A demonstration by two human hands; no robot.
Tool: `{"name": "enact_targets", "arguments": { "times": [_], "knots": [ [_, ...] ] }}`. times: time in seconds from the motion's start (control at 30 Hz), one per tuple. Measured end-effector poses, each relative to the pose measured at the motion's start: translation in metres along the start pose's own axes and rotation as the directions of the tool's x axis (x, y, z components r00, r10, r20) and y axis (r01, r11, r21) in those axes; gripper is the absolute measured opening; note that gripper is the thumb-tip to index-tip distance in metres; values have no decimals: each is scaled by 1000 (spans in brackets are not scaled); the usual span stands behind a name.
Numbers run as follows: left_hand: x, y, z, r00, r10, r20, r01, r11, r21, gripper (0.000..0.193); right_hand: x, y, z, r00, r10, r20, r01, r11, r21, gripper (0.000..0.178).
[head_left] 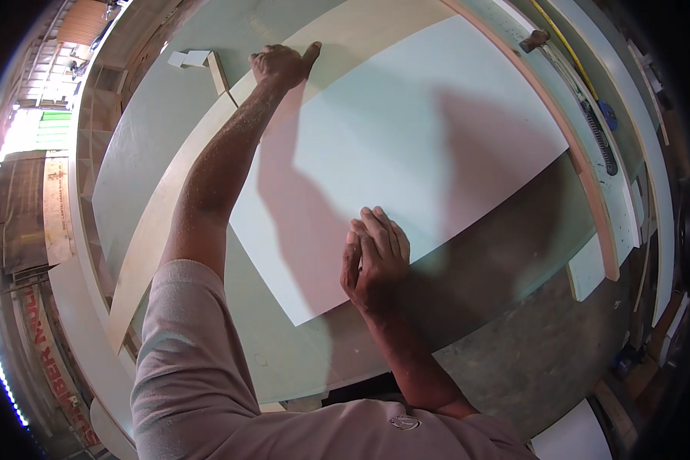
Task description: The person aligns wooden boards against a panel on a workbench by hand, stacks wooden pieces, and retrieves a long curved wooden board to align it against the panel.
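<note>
A large white sheet (376, 146) lies on a pale greenish tabletop (284, 353). Along its far left side runs a long, pale wooden strip (180, 188). My left arm reaches over to that strip, and my left hand (280, 65) is closed at its far edge, fingers curled, thumb sticking out to the right. The fingertips are hidden. Close to the sheet's near edge is my right hand (379, 257), fingers stretched out and held side by side. It holds nothing; whether it touches the sheet cannot be made out. Both arms cast shadows across the sheet.
At the right, a curved-looking wooden batten (544, 100) borders the sheet. Beyond it lie a hammer (534, 41), a dark utility knife (599, 138) and a yellow tape measure (567, 46). A small white piece on a wooden stick (218, 73) stands beside my left hand.
</note>
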State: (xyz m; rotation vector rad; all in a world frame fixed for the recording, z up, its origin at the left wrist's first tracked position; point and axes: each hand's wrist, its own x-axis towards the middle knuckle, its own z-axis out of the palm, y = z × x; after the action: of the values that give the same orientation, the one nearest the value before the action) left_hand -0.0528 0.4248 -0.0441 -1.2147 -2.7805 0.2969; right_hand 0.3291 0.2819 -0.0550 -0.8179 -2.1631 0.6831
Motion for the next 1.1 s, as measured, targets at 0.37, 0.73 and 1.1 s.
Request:
{"name": "enact_targets", "arguments": {
  "times": [0.37, 0.73, 1.1],
  "knots": [
    [-121, 75, -12, 999, 28, -45, -28, 1000, 4, 94, -92, 15, -109, 985, 51, 163, -44, 998, -46, 25],
    [-186, 105, -48, 997, 39, 60, -27, 983, -180, 81, -141, 19, -165, 979, 27, 202, -5, 994, -111, 26],
    [-193, 61, -125, 999, 50, -7, -49, 934, -354, 73, -145, 18, -167, 975, -43, 220, 64, 994, -91, 27]
  ]
}}
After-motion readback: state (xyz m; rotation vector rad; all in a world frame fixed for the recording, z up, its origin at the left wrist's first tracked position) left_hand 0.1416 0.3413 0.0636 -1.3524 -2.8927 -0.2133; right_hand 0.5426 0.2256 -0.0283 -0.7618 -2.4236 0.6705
